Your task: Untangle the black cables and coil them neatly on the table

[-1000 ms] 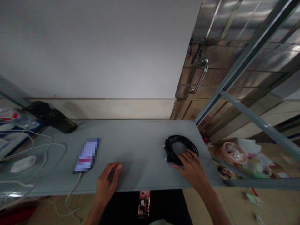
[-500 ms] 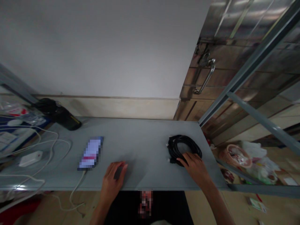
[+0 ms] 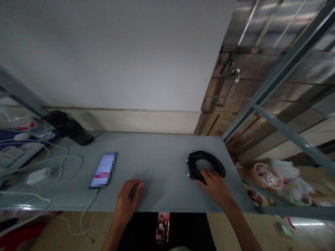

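Note:
A coil of black cable [image 3: 220, 164] lies at the right of the grey shelf, its connector ends sticking out on the left side. My right hand [image 3: 214, 186] grips the coil's front edge, fingers over the bundle and thumb along its outer side. To the left, my left hand [image 3: 127, 197] rests near the shelf's front edge, loosely curved with a gap between thumb and fingers and nothing visible in it. Beyond that hand lies a phone [image 3: 104, 169] with a lit, blurred screen and a white cable plugged into its near end.
A black bottle [image 3: 74, 130] lies tilted at the back left. White cables and a white charger [image 3: 38, 175] spread across the left of the grey shelf [image 3: 157, 153]. A metal post [image 3: 272, 83] rises at the right; a basket [image 3: 268, 176] and plastic bags stand beyond it.
My right hand has shifted slightly on the coil, with its thumb now lower and further left. My left hand stays nearly in place. The view has moved slightly.

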Demonstrator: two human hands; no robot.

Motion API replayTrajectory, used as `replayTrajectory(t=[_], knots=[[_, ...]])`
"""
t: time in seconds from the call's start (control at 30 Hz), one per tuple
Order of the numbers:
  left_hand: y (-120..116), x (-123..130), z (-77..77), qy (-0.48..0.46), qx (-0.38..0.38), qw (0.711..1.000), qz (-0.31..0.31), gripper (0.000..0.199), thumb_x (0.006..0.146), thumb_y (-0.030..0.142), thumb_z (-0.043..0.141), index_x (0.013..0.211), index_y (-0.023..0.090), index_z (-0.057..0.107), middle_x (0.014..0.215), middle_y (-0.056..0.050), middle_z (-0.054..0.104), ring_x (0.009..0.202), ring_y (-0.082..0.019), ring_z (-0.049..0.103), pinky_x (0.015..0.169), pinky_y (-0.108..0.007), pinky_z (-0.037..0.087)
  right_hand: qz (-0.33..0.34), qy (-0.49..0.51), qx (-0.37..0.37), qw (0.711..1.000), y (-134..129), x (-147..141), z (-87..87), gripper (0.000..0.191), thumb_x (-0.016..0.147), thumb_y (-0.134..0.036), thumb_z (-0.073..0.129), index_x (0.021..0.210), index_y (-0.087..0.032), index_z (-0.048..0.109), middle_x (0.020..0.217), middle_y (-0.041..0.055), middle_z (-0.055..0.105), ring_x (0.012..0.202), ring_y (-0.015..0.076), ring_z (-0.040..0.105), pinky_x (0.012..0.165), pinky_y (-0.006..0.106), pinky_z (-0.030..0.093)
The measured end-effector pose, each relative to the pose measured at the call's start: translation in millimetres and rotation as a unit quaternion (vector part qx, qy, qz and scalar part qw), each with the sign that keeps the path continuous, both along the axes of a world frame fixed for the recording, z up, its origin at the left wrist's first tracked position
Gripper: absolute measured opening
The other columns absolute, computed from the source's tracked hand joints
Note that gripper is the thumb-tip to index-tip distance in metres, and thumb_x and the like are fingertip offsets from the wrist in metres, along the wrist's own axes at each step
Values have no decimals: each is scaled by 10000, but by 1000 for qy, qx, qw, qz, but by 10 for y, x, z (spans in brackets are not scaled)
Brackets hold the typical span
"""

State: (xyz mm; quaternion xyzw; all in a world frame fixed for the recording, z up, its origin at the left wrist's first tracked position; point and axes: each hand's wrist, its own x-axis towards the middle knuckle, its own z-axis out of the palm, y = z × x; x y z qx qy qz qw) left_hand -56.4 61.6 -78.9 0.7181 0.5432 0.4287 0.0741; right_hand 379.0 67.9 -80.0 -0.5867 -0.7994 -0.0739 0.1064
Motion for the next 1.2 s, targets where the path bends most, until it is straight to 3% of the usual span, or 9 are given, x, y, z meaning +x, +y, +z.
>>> replayTrajectory(t=[0.23, 0.33, 0.43, 0.53, 0.67, 0.8, 0.97, 1.03, 1.2], knots=[[15, 7, -5, 0, 0, 1000, -6, 182, 1124, 422, 684, 1168, 260, 754, 1047, -35, 788, 966, -235, 780, 915, -371, 632, -13, 43, -15, 999, 17, 28, 122, 410, 1164, -592, 578, 1141, -228, 765, 1052, 117, 840, 949, 293, 815, 868, 378, 610], [18, 19, 3, 4, 0, 1000, -6, 181, 1124, 421, 685, 1180, 264, 754, 1053, -32, 784, 974, -238, 778, 911, -374, 630, -27, 88, -22, 995, -5, 63, 208, 475, 1206, -556, 447, 1070, -236, 771, 994, 117, 840, 877, 280, 809, 828, 370, 602], [19, 24, 4, 8, 9, 1000, -4, 182, 1121, 422, 689, 1178, 262, 753, 1052, -34, 784, 976, -245, 774, 912, -383, 628, -71, 163, -6, 984, -19, 107, 329, 593, 1200, -633, 358, 1127, -223, 781, 983, 147, 845, 865, 311, 822, 782, 393, 606], [19, 23, 2, 9, 7, 1000, -6, 165, 1121, 407, 689, 1177, 264, 749, 1055, -33, 783, 982, -245, 772, 920, -383, 627, -111, 279, -18, 954, -19, 148, 526, 634, 1165, -730, 375, 1079, -238, 767, 973, 129, 852, 877, 329, 833, 798, 413, 615], [22, 19, -5, 15, 6, 1000, -4, 167, 1122, 409, 689, 1186, 265, 745, 1070, -35, 786, 992, -249, 774, 927, -388, 626, -126, 440, -40, 888, -32, 166, 879, 532, 1137, -707, 521, 952, -253, 728, 854, 50, 817, 812, 250, 805, 837, 355, 613], [26, 19, -12, 26, 17, 999, -5, 164, 1122, 408, 691, 1182, 263, 740, 1066, -40, 791, 984, -255, 774, 926, -399, 627, -166, 477, -4, 863, -79, 145, 1146, 593, 1124, -736, 526, 815, -246, 651, 643, 7, 666, 611, 184, 666, 664, 298, 552], [14, 23, -19, 33, 11, 999, -4, 160, 1127, 399, 682, 1185, 261, 737, 1070, -47, 787, 991, -260, 769, 932, -412, 628, -184, 549, 33, 815, -116, 120, 1260, 607, 1074, -814, 561, 970, -228, 682, 599, -35, 555, 465, 141, 473, 439, 270, 377], [12, 21, -30, 35, 14, 999, -4, 147, 1126, 386, 686, 1187, 261, 734, 1079, -46, 787, 1001, -258, 768, 939, -411, 625, -184, 548, 35, 815, -123, 115, 1278, 603, 1070, -807, 578, 944, -226, 679, 602, -26, 563, 475, 139, 481, 440, 264, 387], [13, 13, -56, 34, 11, 999, -8, 129, 1121, 352, 698, 1209, 263, 726, 1091, -39, 777, 1014, -247, 763, 958, -400, 615, -143, 496, -2, 856, -145, 89, 1280, 569, 1136, -725, 517, 920, -222, 674, 660, 9, 636, 556, 148, 575, 550, 272, 497]])
